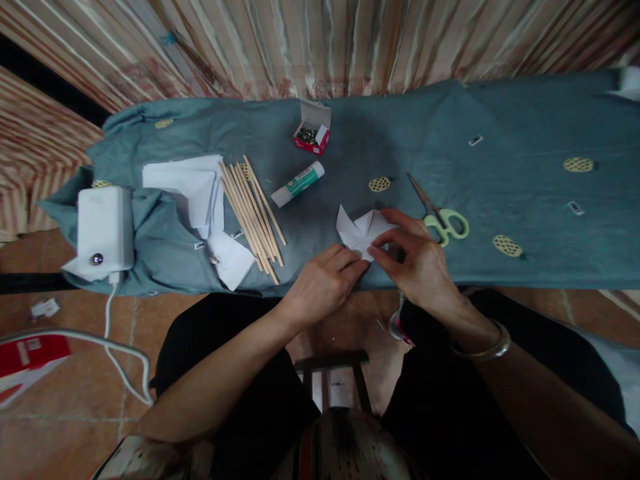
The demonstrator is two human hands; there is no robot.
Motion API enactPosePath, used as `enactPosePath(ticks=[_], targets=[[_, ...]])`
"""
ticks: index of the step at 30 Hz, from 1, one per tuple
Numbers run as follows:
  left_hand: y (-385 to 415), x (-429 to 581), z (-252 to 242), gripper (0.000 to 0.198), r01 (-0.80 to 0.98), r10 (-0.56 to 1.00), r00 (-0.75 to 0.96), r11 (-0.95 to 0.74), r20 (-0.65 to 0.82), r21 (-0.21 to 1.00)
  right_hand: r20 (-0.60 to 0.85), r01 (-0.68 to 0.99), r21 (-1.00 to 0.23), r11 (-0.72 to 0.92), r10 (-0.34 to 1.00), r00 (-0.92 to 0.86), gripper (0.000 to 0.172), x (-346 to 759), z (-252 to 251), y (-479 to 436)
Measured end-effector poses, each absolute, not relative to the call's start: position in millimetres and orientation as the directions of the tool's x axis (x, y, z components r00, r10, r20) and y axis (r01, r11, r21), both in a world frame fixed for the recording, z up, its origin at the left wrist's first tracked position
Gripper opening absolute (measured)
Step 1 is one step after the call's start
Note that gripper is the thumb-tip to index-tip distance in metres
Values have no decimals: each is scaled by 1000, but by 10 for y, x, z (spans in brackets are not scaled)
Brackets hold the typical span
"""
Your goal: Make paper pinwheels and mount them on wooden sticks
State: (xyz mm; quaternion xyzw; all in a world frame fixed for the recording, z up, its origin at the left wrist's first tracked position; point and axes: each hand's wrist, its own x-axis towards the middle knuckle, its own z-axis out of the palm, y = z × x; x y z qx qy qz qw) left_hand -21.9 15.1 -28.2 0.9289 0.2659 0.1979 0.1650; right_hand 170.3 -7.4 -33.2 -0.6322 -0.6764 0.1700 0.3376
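A small white paper piece (361,231) with folded, pointed flaps lies near the front edge of a table covered in grey-blue cloth (525,113). My left hand (323,285) rests at its lower left edge with curled fingers pinching the paper. My right hand (417,257) reaches in from the right, fingertips pressed on the paper's near side and thumb over its top. A metal bangle (487,347) circles my right wrist.
Green-handled scissors (440,217) lie just right of the paper. A glue stick (299,183), a red box of pins (313,130), several wooden sticks (253,210) and white paper sheets (193,187) sit to the left. A white device (104,230) with cable is at the far left.
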Motion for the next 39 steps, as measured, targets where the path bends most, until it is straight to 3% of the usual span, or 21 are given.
enactPosePath(ticks=[13, 25, 35, 39], targets=[[156, -214, -266, 22, 426, 556, 780, -808, 287, 406, 234, 741, -654, 152, 972, 8, 11, 1686, -293, -91], [159, -205, -249, 22, 436, 555, 790, -807, 261, 398, 296, 800, -541, 260, 949, -109, 17, 1695, -288, -128], [159, -203, -245, 24, 438, 552, 792, -811, 259, 389, 239, 771, -575, 273, 958, -161, 43, 1640, -280, -168], [152, -200, -241, 23, 439, 557, 790, -806, 255, 397, 242, 774, -565, 285, 954, -175, 39, 1599, -328, -200]])
